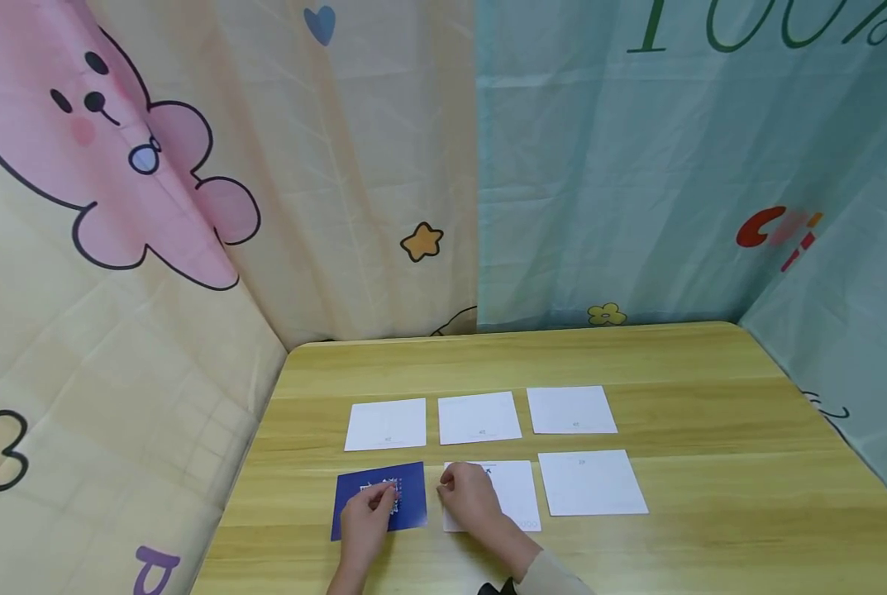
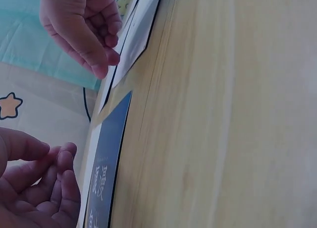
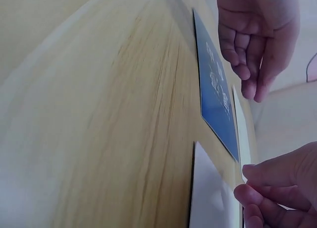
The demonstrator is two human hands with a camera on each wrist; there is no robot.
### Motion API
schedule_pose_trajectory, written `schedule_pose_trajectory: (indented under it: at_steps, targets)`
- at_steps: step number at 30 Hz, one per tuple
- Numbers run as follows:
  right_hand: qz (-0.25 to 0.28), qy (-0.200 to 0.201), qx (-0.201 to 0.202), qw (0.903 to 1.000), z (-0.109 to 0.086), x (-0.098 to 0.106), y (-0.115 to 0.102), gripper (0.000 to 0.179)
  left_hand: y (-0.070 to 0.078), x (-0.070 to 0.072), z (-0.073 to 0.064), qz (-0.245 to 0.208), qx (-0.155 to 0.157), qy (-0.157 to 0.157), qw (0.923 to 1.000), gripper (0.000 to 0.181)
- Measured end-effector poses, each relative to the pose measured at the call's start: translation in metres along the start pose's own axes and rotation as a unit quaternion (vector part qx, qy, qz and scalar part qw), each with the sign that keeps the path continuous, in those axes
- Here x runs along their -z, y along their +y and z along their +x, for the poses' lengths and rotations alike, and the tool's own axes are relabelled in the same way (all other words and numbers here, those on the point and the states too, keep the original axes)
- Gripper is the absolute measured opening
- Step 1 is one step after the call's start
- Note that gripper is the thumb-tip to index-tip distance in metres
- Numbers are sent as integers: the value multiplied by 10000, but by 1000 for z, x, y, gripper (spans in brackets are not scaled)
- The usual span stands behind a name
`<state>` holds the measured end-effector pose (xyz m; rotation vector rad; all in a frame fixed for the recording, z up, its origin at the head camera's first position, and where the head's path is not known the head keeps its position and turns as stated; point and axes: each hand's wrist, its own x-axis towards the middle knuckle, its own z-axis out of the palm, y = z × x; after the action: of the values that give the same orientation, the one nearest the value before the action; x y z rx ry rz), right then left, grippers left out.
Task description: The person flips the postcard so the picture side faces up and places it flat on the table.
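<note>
My left hand (image 1: 366, 519) is above a dark blue card (image 1: 412, 497) with white lettering, in the front row's left place. Its thumb and index finger (image 2: 52, 156) meet at the tips, and nothing shows between them. Farther right, my right hand (image 1: 473, 498) hovers over the left part of a white card (image 1: 516, 496) with faint print, partly hiding it. In the right wrist view the thumb and index finger (image 3: 250, 191) of this hand come together too, with no held thing visible. Both hands appear raised off the cards.
Three white cards lie in the back row: left (image 1: 386, 425), middle (image 1: 479, 418) and right (image 1: 571, 410). Another white card (image 1: 593, 483) is at the front right. All lie on a wooden table (image 1: 741, 463), with printed curtains (image 1: 383, 165) behind and at both sides.
</note>
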<state>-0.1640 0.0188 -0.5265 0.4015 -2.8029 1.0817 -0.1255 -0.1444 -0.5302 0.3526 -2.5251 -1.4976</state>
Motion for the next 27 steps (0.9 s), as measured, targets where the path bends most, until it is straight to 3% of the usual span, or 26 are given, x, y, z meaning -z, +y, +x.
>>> schedule_pose_trajectory:
  at_steps: [7, 14, 27]
  targets:
    - [86, 266, -12, 9996, -5, 8, 13, 8, 8, -12, -4, -309, 4, -198, 9993, 18]
    - [272, 273, -436, 9983, -7, 22, 26, 7, 11, -18, -6, -618, -221, -400, 9970, 21]
    - [313, 452, -1080, 9926, -13, 46, 46, 5, 12, -25, -6, -631, 17, -618, 9961, 25]
